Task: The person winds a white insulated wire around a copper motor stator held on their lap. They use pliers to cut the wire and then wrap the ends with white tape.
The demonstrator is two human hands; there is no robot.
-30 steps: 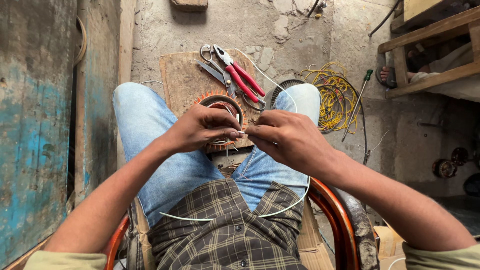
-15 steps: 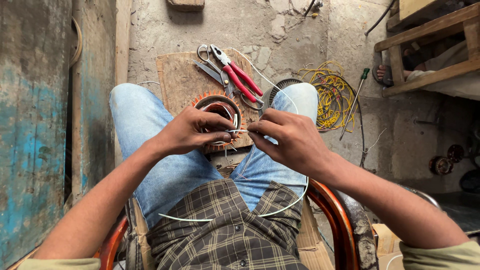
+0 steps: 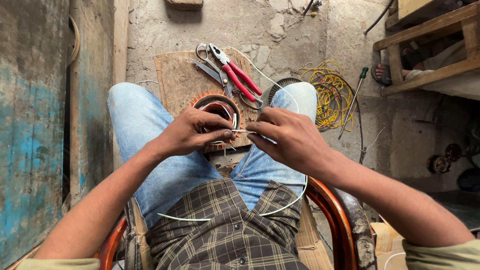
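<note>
Round motor stator [image 3: 218, 107] with orange fins, copper-coloured core, sits on wooden board [image 3: 175, 75] across knees, under both hands. Left hand [image 3: 192, 132] and right hand [image 3: 287, 137] pinch thin white sleeve [image 3: 239, 131] between fingertips (tips nearly touching). Red-handled pliers [image 3: 240, 77], scissors [image 3: 207, 65] just beyond hands; board edge close.

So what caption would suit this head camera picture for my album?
Seated, left hand and right hand pinch a thin white sleeve over a round orange-edged motor winding, red-handled pliers beyond.
</note>
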